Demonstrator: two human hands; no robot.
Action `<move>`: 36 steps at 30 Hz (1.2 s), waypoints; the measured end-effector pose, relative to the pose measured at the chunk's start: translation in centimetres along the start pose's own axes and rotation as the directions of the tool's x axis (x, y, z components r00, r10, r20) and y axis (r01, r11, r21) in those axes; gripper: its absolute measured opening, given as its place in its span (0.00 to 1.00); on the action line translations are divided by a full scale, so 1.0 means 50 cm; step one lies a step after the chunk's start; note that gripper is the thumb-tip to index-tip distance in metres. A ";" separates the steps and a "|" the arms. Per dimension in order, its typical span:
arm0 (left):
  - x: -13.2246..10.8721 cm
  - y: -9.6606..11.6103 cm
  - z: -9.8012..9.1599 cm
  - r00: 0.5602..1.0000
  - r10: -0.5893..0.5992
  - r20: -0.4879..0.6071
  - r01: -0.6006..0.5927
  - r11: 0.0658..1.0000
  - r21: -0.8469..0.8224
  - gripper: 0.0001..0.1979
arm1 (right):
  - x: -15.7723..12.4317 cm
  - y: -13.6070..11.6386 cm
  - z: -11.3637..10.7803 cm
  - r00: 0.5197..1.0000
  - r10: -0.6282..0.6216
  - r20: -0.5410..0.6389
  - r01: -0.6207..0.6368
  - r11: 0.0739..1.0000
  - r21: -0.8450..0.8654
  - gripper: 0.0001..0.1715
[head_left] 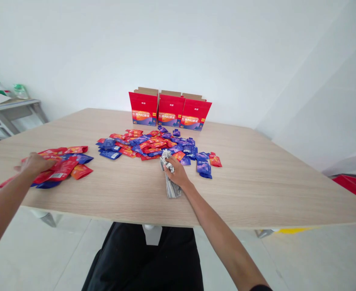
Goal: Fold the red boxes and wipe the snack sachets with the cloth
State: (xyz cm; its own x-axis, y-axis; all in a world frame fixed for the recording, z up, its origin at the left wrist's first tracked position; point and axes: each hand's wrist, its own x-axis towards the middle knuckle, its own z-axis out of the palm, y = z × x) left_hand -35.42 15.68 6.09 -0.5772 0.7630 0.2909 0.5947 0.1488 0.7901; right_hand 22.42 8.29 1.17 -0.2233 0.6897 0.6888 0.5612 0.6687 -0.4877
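Note:
My left hand (pixel 36 163) lies on a loose heap of red and blue foil pouches (pixel 63 166) at the left of the table. Its thumb and fingers look spread over the pouches; the fingertips are partly hidden. My right hand (pixel 177 172) is closed round a crumpled grey-and-white striped cloth (pixel 172 188), which touches the tabletop near the middle. Just beyond the cloth spreads a larger pile of red and blue pouches (pixel 150 143). To the right of this hand, a blue pouch (pixel 204 167) and a red pouch (pixel 215 160) lie at the pile's edge.
Three red cartons with raised flaps, a left one (pixel 144 111), a middle one (pixel 170 111) and a right one (pixel 193 115), stand behind the pile. The wooden table (pixel 256 186) has a white wall behind it. A side desk (pixel 11 106) stands far left; a red box (pixel 353 186) is at the right.

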 end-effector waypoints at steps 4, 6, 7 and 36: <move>-0.046 0.056 -0.010 0.990 -0.139 0.022 0.123 0.934 0.336 0.47 | 0.000 0.003 0.000 1.000 -0.002 -0.015 0.002 1.000 0.007 0.13; -0.082 0.111 0.001 0.997 -0.071 0.041 0.041 0.870 0.492 0.41 | 0.000 0.003 0.000 1.000 -0.012 -0.013 0.012 1.000 0.018 0.12; -0.102 0.140 0.013 0.996 0.009 0.084 -0.053 0.841 0.538 0.38 | 0.001 0.002 0.000 1.000 -0.016 -0.011 0.016 1.000 0.022 0.12; -0.363 0.267 0.233 0.885 0.290 0.363 -0.378 0.904 0.200 0.25 | 0.004 -0.011 0.002 0.999 -0.021 0.041 0.021 1.000 0.008 0.11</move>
State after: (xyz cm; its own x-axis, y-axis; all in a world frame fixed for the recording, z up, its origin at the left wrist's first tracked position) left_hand -10.50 11.15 5.09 -0.1354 0.9471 0.2909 0.8679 -0.0283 0.4960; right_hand 21.99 8.11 1.51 -0.2678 0.6865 0.6760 0.5497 0.6851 -0.4780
